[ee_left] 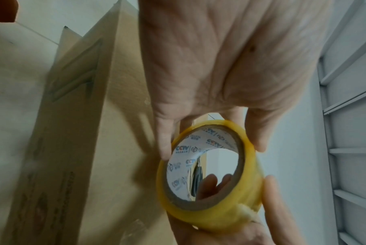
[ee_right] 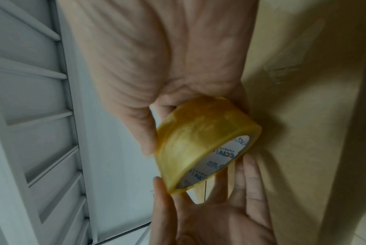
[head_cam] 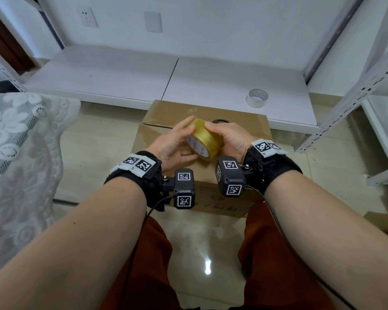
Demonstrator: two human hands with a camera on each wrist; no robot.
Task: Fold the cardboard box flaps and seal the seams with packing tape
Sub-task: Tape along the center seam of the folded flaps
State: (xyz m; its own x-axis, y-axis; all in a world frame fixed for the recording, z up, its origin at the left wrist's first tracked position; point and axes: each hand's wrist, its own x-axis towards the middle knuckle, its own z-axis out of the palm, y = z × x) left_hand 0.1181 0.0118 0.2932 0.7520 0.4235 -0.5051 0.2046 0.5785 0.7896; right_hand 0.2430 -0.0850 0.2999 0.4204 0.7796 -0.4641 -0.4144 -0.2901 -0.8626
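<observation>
Cardboard box (head_cam: pixel 166 121) top mostly hidden behind hands; dark ring (head_cam: pixel 220 121) behind right hand (head_cam: pixel 230 139) unidentifiable.

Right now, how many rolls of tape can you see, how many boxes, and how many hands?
Tape rolls: 2, a yellow tape roll held by both hands and a clear tape roll on the white platform.
Cardboard box: 1.
Hands: 2, left hand and right hand.
Total: 5.
</observation>
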